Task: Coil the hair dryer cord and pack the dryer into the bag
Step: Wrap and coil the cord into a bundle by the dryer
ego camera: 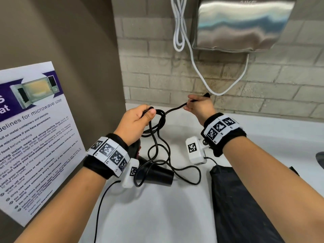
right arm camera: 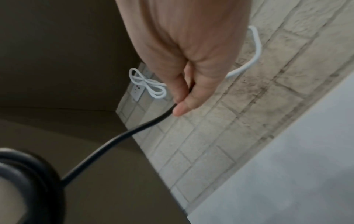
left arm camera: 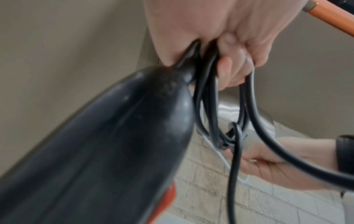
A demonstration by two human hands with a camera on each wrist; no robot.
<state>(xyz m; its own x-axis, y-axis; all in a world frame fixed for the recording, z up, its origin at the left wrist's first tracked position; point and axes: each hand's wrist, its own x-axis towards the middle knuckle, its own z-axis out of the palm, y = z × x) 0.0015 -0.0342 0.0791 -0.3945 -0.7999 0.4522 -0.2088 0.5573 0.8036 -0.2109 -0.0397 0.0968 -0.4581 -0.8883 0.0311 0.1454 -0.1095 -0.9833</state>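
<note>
Your left grip [ego camera: 135, 121] is clenched round several loops of the black cord [ego camera: 172, 109]. The hair dryer [ego camera: 155, 174] lies below it on the table [ego camera: 157, 213]. The cord's free run stretches rightward, roughly level, to your right grip [ego camera: 199, 106], which pinches it near the plug end. The tiled wall [ego camera: 263, 88] is close behind the right grip. Open room lies toward you.

We see a white surface [ego camera: 157, 216] that runs back to a tiled wall [ego camera: 263, 88]. A black hair dryer [ego camera: 157, 176] lies on it, barrel on its side. Slack loops of the cord [ego camera: 199, 173] lie across the dryer and just right of it. Farther right of the dryer lies a black bag [ego camera: 236, 199]. Left of the dryer, a microwave sign [ego camera: 40, 146] leans at the surface's edge.
</note>
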